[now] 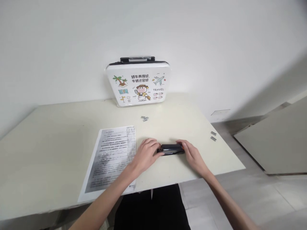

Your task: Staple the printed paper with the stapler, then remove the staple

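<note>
A black stapler (171, 148) lies sideways near the table's front edge, between my two hands. My left hand (146, 154) is closed on its left end, with the thumb along the near side. At the right end, my right hand (192, 154) grips the stapler between thumb and fingers. Just left of my left hand, a printed sheet of paper (110, 156) lies flat on the table, partly covered by my left forearm. Beyond the stapler sits a small group of staple strips (145, 118).
The pale table (52, 143) meets a white wall. A white case (140, 84) with cartoon prints and a black handle stands upright at the back. Two more staple strips (213, 135) lie near the right edge. A pale panel (275, 143) stands beyond the table at right.
</note>
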Tool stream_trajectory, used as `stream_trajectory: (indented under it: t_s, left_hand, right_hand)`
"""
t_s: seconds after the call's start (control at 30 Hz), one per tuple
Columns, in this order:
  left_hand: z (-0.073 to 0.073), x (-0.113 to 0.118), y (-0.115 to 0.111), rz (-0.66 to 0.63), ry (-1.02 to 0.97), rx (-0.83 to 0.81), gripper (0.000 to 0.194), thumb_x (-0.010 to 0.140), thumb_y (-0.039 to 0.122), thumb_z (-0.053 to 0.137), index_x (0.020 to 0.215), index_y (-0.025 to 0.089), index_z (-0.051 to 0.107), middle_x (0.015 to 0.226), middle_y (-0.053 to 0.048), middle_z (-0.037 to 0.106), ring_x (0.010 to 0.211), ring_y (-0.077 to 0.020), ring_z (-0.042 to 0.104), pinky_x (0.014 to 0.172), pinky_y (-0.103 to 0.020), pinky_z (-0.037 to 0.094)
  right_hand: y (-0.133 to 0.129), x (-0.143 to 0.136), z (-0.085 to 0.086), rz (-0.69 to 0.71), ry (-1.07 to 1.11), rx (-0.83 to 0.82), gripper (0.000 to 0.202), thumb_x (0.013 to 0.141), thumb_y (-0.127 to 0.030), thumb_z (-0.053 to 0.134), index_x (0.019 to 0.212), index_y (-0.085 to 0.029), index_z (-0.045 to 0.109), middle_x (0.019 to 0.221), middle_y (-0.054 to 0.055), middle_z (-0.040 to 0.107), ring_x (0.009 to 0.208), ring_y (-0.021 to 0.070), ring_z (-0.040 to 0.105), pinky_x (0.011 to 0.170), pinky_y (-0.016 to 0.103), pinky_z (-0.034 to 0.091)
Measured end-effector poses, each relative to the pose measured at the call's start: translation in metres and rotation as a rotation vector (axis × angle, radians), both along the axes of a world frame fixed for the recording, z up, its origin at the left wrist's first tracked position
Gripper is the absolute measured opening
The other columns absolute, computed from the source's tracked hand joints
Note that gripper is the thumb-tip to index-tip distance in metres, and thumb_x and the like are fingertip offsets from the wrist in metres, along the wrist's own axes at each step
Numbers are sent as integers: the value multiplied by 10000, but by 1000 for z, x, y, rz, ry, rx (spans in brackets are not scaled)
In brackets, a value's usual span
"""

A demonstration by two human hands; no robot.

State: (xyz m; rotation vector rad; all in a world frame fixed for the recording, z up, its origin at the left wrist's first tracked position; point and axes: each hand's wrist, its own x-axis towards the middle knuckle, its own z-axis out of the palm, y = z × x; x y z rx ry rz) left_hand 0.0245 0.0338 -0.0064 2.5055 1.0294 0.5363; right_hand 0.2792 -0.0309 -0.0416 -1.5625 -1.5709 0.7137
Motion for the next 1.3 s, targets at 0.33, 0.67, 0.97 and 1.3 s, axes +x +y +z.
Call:
stream_trajectory:
  t_s: [0.33,0.67,0.97,1.3]
  left_hand:
    - [11,-58,-1,20,40,-38,227,1025,453,646,1127,278,748,1210,-56,749,1216,-284,645,1056,-471,495]
    - [10,-53,131,308,91,82,274,974,182,628,1230,226,714,1150,-86,747,1138,-287,660,1055,-445,479]
    - [-8,-44,184,374,86,47,70,944,240,701,971,209,757,1074,-99,666,1093,-282,633,1016,-402,475]
    - [10,-69,110,370,-132,-66,308,1090,359,389,1141,207,653,934,-35,734,825,-186,696,790,-299,545]
  right_hand:
    - [-4,-2,1,-26,32,-23,497,1104,-561,312,1179,-253,694,1207,93,759,1141,271,696,1015,397,530]
    - [-3,-8,6,-49,44,-21,487,1099,-559,328,1150,-258,708,1183,90,764,1101,274,712,975,384,555]
    - [-3,-9,5,-54,87,-29,466,1093,-560,361,1139,-257,711,1190,104,759,1081,282,709,962,401,569]
    - [-4,-6,-2,-56,86,-46,468,1090,-572,373,1172,-258,710,1226,94,756,1089,276,711,962,384,555]
